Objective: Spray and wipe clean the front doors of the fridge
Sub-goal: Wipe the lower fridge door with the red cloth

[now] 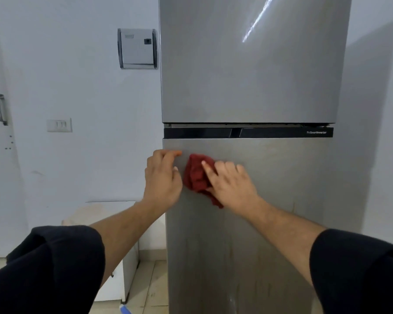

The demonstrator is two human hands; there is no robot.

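Here's the fridge (247,223), a tall two-door unit in brushed silver metal, and the action is on the lower door (270,200). The right hand (232,184) lies flat on a bunched red cloth (195,175), fingers nearly straight and spread, pressing the soft, crumpled fabric against the door's upper left corner. A tail of cloth hangs down below the palm. The left hand (162,180) sits just beside it at the door's left edge, fingers curled. A small orange bit shows at the fingertips, and I can't tell whether the hand grips the edge or holds something. Faint vertical streaks (232,252) run down the metal further below. Above the hands, a glossy black band (270,133) with small pale lettering divides the doors. The upper door (247,64) carries a bright slanted reflection. Both forearms are bare, with dark sleeves bunched near the elbows. On the white wall to the left are a grey rectangular box (137,48), a white switch plate (59,125) and a metal handle (1,109). The floor is pale tile (150,279).
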